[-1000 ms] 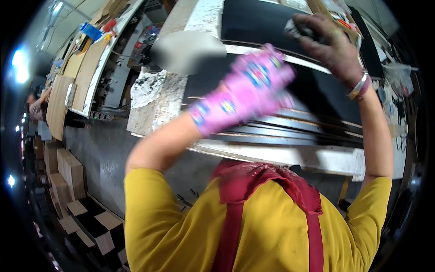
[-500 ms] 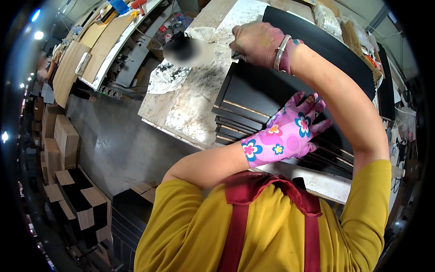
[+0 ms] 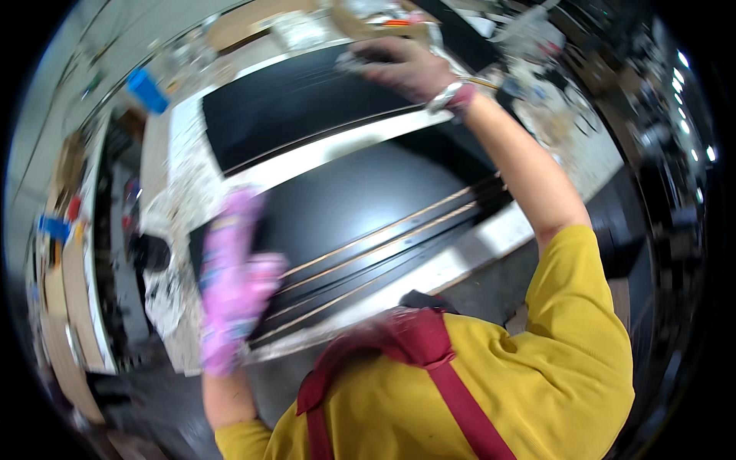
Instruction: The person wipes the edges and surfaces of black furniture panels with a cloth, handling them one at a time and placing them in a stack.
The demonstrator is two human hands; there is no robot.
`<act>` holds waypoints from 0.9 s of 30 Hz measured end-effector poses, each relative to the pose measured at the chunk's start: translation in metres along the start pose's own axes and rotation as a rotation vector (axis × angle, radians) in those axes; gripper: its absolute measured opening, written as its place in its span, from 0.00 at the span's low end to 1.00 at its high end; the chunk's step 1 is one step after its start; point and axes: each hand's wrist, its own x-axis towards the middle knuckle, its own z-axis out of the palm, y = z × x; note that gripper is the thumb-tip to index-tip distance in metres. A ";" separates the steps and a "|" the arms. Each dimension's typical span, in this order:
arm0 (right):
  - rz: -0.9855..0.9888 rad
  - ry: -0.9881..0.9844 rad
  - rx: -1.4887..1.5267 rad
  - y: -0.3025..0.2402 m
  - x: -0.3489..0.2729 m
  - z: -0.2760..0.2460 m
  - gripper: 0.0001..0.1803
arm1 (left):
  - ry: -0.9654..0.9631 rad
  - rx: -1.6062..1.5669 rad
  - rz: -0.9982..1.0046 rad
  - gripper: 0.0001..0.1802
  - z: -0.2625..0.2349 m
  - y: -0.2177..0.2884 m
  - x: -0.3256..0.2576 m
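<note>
A stack of black panels (image 3: 345,203), several with bare brown edges, lies on the worktable in front of me. Behind it sits another black board (image 3: 276,100) with pale streaks on its surface. My left hand (image 3: 234,284), in a pink flowered glove, is blurred at the left end of the stack, fingers stretched upward and thumb apart. No object shows in it. My right hand (image 3: 406,69), in a stained glove with a bracelet at the wrist, is over the right part of the far board. Its fingers are closed on a small greyish-white thing, too blurred to name.
The worktable (image 3: 176,165) is pale and smeared with black. A blue cup-like container (image 3: 146,90) stands at its far left, and a dark round object (image 3: 149,253) on the left edge. Clear plastic wrap (image 3: 299,31) lies behind the far board. Another bench (image 3: 88,268) stands farther left.
My view has swung round, bringing the far board and the table's right side into sight. My left hand has gone from atop the stack to its left end; my right hand is now over the far board.
</note>
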 end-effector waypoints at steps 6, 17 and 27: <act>0.660 0.613 0.911 0.173 -0.167 -0.160 0.14 | 0.377 -0.480 -0.417 0.38 -0.071 -0.147 -0.050; 0.357 0.565 0.467 0.220 -0.233 -0.101 0.30 | 0.409 -0.645 -0.695 0.36 -0.064 -0.102 -0.049; 0.668 0.711 0.547 0.151 -0.198 -0.107 0.21 | -0.189 0.635 0.017 0.43 -0.030 -0.058 0.212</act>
